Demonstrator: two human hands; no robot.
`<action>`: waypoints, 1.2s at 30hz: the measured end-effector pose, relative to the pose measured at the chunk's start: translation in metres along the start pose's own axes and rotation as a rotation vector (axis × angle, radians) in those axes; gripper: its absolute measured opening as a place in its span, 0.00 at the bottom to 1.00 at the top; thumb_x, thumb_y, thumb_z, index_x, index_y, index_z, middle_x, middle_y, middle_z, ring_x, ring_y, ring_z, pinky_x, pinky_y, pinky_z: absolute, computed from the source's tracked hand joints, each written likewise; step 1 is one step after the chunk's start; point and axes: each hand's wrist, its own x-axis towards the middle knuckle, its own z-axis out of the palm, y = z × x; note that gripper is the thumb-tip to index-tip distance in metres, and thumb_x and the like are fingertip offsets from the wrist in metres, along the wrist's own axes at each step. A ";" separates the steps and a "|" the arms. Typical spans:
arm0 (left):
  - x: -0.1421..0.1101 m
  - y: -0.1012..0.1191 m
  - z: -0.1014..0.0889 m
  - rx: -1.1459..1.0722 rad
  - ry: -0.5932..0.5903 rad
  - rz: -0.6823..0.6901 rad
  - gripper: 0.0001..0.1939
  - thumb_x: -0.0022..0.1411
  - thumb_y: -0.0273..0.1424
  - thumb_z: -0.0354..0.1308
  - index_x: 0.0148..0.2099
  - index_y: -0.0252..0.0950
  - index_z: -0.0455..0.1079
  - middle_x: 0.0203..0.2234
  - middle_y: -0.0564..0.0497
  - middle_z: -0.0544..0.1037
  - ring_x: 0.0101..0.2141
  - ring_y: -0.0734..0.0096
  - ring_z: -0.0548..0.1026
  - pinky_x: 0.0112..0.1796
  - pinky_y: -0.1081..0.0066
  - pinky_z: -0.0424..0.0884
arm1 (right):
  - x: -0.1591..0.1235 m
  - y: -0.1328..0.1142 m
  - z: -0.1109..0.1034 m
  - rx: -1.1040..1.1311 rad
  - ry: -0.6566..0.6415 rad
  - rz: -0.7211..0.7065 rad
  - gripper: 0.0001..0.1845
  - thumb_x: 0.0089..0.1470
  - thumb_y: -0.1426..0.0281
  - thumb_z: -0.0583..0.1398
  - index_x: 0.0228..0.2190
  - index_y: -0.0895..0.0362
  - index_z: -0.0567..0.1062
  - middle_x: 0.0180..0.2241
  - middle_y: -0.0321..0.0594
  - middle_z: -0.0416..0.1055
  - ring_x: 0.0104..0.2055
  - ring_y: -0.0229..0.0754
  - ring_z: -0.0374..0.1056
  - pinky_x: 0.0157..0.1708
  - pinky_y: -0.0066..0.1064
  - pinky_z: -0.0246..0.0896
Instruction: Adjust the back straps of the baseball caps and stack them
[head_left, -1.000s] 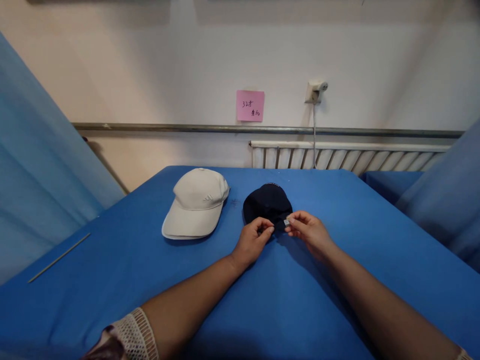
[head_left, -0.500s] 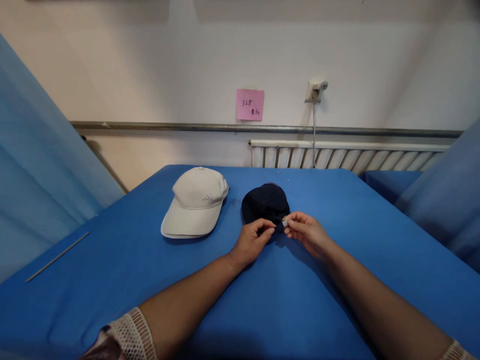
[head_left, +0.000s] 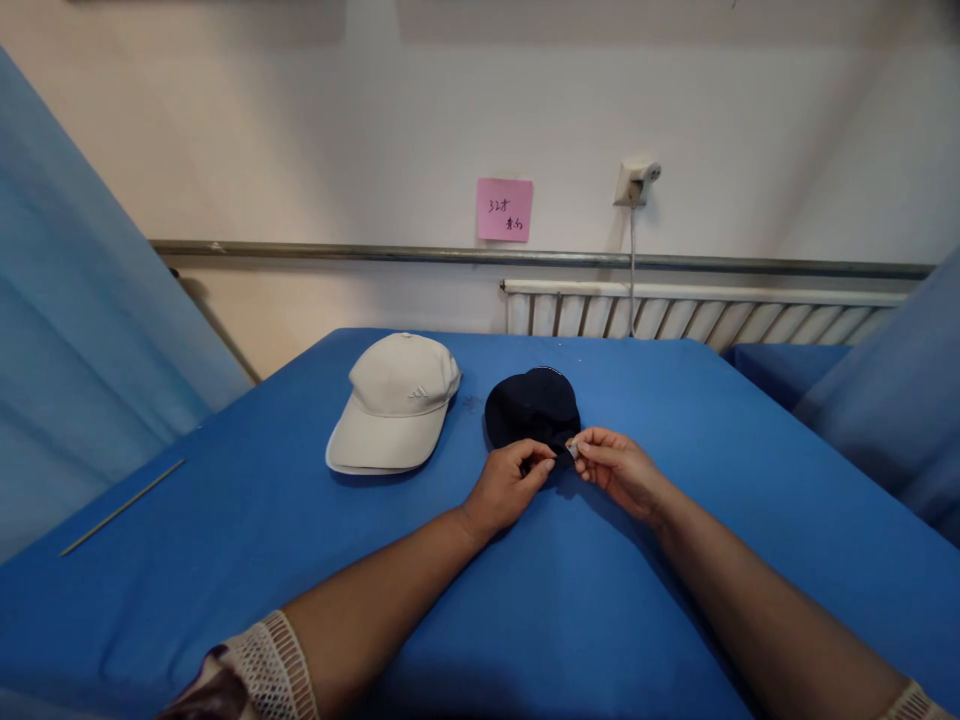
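A dark navy cap [head_left: 531, 405] lies on the blue-covered table [head_left: 480, 600] with its strap end toward me. My left hand [head_left: 511, 482] pinches the dark strap at the cap's near edge between thumb and fingers. Close beside it, my right hand [head_left: 611, 468] is closed on a small grey buckle [head_left: 573, 451] on that strap, which the fingertips partly cover. To the left of the navy cap rests a beige baseball cap [head_left: 397, 400], its brim pointing toward me and no hand touching it.
A thin stick [head_left: 122, 507] lies near the table's left edge. Blue curtains [head_left: 82, 300] hang on both sides. Behind the table are a radiator [head_left: 697, 312], a metal rail [head_left: 375, 252], a pink note [head_left: 505, 210] and a wall socket with a plug [head_left: 634, 187].
My fingertips have shifted slightly on the strap, and less of the grey buckle shows now. The whole view has moved a little; both caps stay in place.
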 end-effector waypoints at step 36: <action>-0.003 0.014 -0.008 0.530 -0.049 0.259 0.10 0.64 0.34 0.56 0.46 0.38 0.71 0.37 0.47 0.76 0.39 0.64 0.72 0.42 0.64 0.66 | 0.001 0.017 0.021 -0.259 0.108 -0.071 0.21 0.41 0.54 0.70 0.23 0.57 0.72 0.20 0.35 0.72 0.21 0.34 0.65 0.25 0.29 0.60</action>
